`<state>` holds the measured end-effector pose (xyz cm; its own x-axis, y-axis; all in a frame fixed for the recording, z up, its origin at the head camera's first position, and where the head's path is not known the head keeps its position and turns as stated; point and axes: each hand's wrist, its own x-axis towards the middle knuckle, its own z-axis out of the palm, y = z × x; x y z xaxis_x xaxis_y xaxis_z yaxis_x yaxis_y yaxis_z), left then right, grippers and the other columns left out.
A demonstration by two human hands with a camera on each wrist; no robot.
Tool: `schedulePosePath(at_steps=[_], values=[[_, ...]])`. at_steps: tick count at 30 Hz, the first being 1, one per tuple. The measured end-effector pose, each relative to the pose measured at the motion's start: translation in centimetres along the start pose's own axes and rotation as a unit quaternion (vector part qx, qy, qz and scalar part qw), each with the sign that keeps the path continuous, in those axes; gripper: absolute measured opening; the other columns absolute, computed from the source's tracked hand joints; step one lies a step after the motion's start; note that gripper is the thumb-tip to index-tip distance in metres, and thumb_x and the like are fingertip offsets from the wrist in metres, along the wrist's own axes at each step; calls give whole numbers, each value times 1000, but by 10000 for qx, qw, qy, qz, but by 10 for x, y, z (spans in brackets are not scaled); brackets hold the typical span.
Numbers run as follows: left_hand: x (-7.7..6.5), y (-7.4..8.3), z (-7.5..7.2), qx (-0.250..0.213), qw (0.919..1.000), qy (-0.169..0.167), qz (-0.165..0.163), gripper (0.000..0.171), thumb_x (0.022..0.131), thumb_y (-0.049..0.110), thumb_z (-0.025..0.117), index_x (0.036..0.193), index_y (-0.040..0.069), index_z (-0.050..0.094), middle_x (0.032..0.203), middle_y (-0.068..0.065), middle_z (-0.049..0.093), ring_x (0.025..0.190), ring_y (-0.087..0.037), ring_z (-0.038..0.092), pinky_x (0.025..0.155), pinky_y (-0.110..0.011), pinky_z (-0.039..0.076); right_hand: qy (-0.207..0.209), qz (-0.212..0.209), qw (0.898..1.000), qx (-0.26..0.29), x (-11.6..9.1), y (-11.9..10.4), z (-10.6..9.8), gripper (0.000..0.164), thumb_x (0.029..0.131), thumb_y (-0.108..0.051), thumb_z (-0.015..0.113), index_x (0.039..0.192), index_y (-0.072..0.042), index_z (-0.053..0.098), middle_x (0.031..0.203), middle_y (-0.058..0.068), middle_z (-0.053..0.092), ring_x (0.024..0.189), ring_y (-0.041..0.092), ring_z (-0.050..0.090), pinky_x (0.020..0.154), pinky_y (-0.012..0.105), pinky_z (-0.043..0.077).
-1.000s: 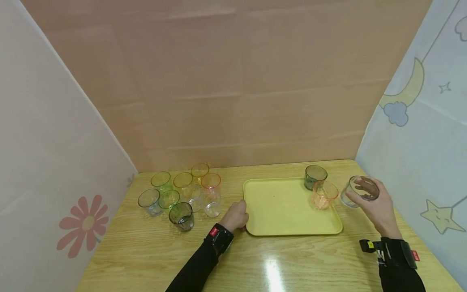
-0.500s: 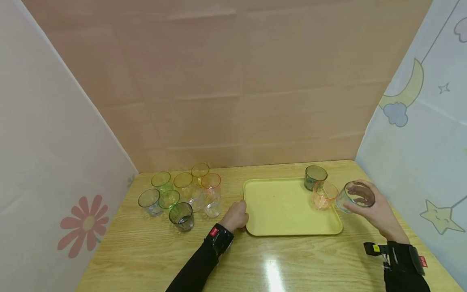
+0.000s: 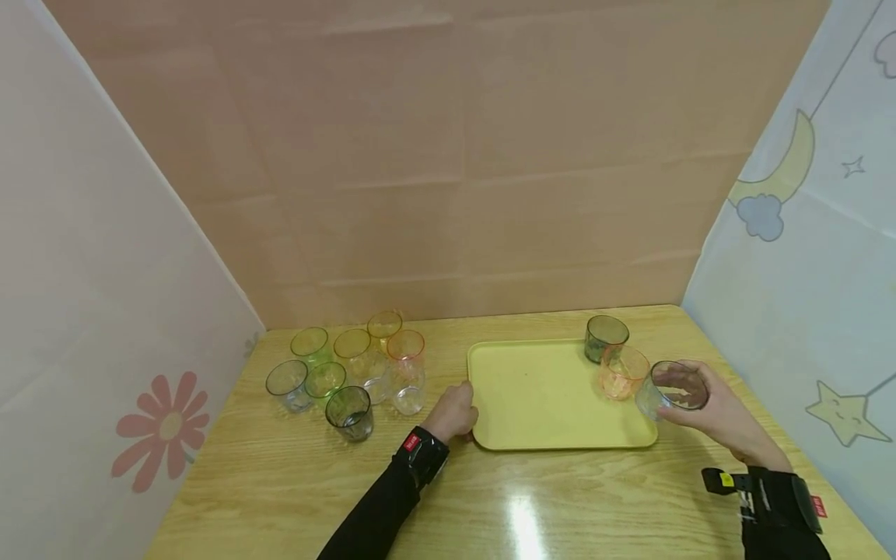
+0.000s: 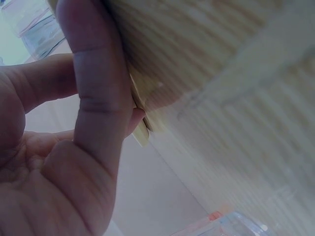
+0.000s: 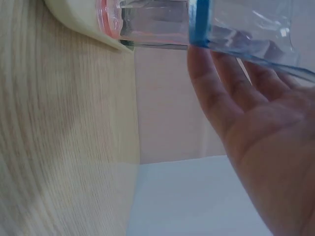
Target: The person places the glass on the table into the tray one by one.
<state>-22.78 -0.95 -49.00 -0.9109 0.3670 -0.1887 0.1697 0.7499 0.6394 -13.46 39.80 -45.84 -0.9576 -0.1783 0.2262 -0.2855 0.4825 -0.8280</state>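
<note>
My left hand [image 3: 451, 412] grips the left edge of a yellow tray [image 3: 532, 397]; in the left wrist view its fingers lie at the tray's rim. My right hand [image 3: 724, 416] holds a clear drinking glass [image 3: 653, 398] with a bluish base, upright, over the tray's right front corner. In the right wrist view the blue base [image 5: 199, 22] is above the table, and the fingers [image 5: 211, 88] lie along the glass's side. An orange-tinted glass [image 3: 619, 383] stands on the tray just left of it. Behind that one, a dark grey-green glass [image 3: 595, 348] stands near the back right corner.
Left of the tray, several glasses stand close together on the wooden table [image 3: 280, 482]. Among them are a dark grey glass [image 3: 353, 426], a green-rimmed glass [image 3: 324, 383] and an orange-rimmed one [image 3: 406, 373]. A brown backdrop [image 3: 448, 171] rises behind, with pale walls at both sides.
My right hand has brought the glass leftward and toward me, from right of the tray to over its right front corner. My left hand and the tray have stayed in place.
</note>
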Motion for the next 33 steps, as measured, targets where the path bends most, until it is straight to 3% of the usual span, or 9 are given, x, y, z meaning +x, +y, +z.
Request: schedulePosePath(at_steps=[6, 9, 13, 20, 33], values=[[0, -2, 0, -23, 9998, 70, 211, 15, 90, -5, 52, 104, -6, 57, 59, -6, 57, 40, -13, 56, 38, -21, 42, -816, -115, 9940, 725, 0, 8, -3, 66, 89, 8, 63, 143, 0, 27, 131, -12, 56, 118, -6, 56, 83, 21, 55], [-1, -3, 1, 4, 9993, 126, 349, 15, 89, -5, 52, 103, -6, 57, 59, -5, 57, 39, -12, 55, 38, -21, 42, -1048, -101, 9909, 834, 1, 10, -2, 68, 89, 8, 63, 144, 1, 23, 130, -12, 55, 119, -7, 54, 83, 22, 55], [-1, -2, 1, -20, 9993, 126, 348, 15, 89, -5, 52, 103, -6, 57, 59, -6, 57, 39, -12, 55, 39, -22, 44, -1053, 73, 9928, 563, 2, 11, 1, 66, 88, 3, 67, 140, 4, 25, 127, -8, 56, 116, -8, 54, 81, 24, 56], [-1, -1, 0, -64, 9996, 65, 261, 14, 89, -5, 52, 102, -7, 57, 59, -6, 57, 40, -13, 56, 39, -23, 43, -1007, 709, 9923, -120, 3, 10, 7, 63, 87, -12, 74, 132, -1, 32, 130, 26, 50, 108, -6, 56, 75, 28, 56], [-1, -2, 1, -16, 9995, 119, 290, 13, 89, -5, 53, 101, -5, 57, 56, -5, 57, 40, -13, 55, 40, -24, 43, -1174, 691, 9906, -144, 5, 16, 14, 66, 85, -13, 77, 131, 3, 32, 129, 28, 48, 106, -5, 55, 76, 27, 55]])
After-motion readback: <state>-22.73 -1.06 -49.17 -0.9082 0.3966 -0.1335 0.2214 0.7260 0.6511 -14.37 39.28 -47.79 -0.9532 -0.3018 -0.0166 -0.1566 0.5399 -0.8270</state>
